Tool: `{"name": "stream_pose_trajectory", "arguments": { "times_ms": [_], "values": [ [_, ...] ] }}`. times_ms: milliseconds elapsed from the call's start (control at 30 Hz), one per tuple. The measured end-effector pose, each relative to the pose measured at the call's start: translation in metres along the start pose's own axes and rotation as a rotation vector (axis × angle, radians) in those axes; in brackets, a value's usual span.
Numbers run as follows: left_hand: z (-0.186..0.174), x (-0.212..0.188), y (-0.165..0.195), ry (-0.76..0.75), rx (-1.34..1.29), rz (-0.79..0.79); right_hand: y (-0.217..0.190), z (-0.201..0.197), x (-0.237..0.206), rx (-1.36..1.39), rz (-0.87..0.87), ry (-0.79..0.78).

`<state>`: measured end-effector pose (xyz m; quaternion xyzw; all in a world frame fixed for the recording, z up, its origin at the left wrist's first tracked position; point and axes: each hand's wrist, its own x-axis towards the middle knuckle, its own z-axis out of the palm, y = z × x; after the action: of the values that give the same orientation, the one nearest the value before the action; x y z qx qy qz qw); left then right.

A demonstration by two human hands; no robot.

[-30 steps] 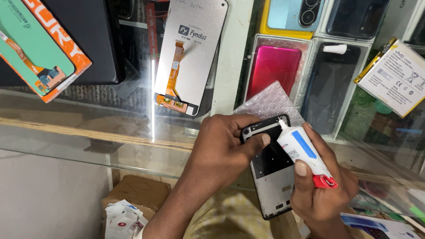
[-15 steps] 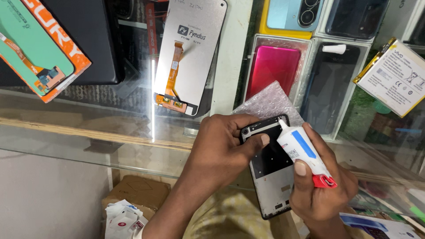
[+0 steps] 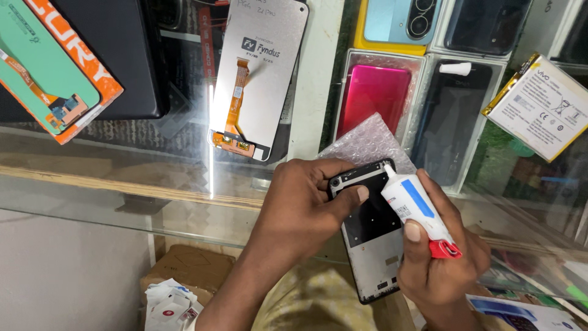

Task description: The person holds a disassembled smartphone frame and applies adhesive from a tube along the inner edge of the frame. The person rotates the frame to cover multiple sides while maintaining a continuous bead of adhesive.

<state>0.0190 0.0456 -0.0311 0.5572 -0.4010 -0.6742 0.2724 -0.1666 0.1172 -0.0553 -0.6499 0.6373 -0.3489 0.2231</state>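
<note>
Hands: the left hand (image 3: 303, 205) grips the top end of a black rectangular phone frame (image 3: 373, 236), thumb pressed flat on its inner face; the right hand (image 3: 438, 260) is closed around a small white glue tube with a blue stripe and red cap end (image 3: 416, 211).
Change: almost nothing moves across the last second; the tube's nozzle stays at the frame's upper right corner and both hands hold as they were, which reads as slow, steady work along that edge.
Frame position: held up in the air between the hands, above the glass counter (image 3: 122, 190), tilted slightly.
Just behind: a crumpled piece of clear bubble wrap (image 3: 367, 144) sits directly behind the frame's top.
Below: a brown cardboard box (image 3: 184, 273) with white packets (image 3: 171, 306).
Farther back: a grey replacement display panel with an orange flex cable (image 3: 263, 73), a pink phone back cover (image 3: 373, 92), a dark one (image 3: 450, 116), and a white flat battery (image 3: 542, 107).
Obstruction: the thumb covers part of the frame's upper edge.
</note>
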Motion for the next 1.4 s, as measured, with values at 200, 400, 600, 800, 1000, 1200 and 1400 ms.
{"name": "stream_pose_trajectory", "arguments": {
  "times_ms": [200,400,600,800,1000,1200,1400],
  "values": [
    [-0.0011,-0.0015,0.0009,-0.012,-0.013,-0.009,0.0001,-0.0004,0.0,0.023,-0.008,-0.017],
    [0.0001,-0.0011,0.0016,-0.014,-0.037,-0.032,0.0011,0.0012,-0.0003,0.033,-0.022,-0.002],
    [0.0002,-0.0013,0.0011,-0.02,-0.088,-0.042,-0.0001,0.0004,-0.0002,0.004,0.01,0.003],
    [0.0011,0.0001,-0.0007,-0.002,-0.046,-0.046,-0.0015,-0.0005,0.0003,-0.008,0.01,0.02],
    [0.0008,-0.0006,-0.0011,-0.01,-0.056,-0.022,0.0001,0.0,-0.0004,-0.008,0.014,0.015],
    [0.0009,-0.0003,-0.0002,-0.009,-0.05,-0.024,0.0019,0.0002,0.0006,0.012,0.014,0.003],
    [0.0017,0.0004,-0.0017,-0.017,-0.086,-0.034,0.0015,0.0004,0.0005,0.002,0.048,0.009]
  ]
}}
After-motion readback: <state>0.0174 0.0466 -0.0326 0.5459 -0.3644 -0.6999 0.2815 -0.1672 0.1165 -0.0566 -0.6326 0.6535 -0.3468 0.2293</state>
